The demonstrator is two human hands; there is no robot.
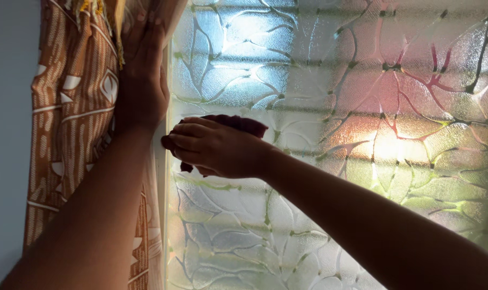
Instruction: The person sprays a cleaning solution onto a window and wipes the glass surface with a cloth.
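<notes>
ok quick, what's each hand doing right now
left hand: open, flat against the orange patterned curtain, pressing it aside
right hand: closed on a dark maroon cloth, against the textured window glass

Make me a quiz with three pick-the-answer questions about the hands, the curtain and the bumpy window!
1. Where is the left hand?
A. flat on the orange patterned curtain, pressing it aside beside the window
B. down on a table
C. holding a cup

2. What colour is the cloth in the right hand?
A. bright yellow
B. dark maroon
C. white

3. How is the cloth held?
A. hanging loose from a hook
B. folded on the floor
C. bunched in the right hand against the textured window glass

Answers: 1 A, the palm lies on the curtain at the window's left edge. 2 B, the bunch above the fingers looks dark reddish. 3 C, the fingers curl around it at the pane's left side.
</notes>
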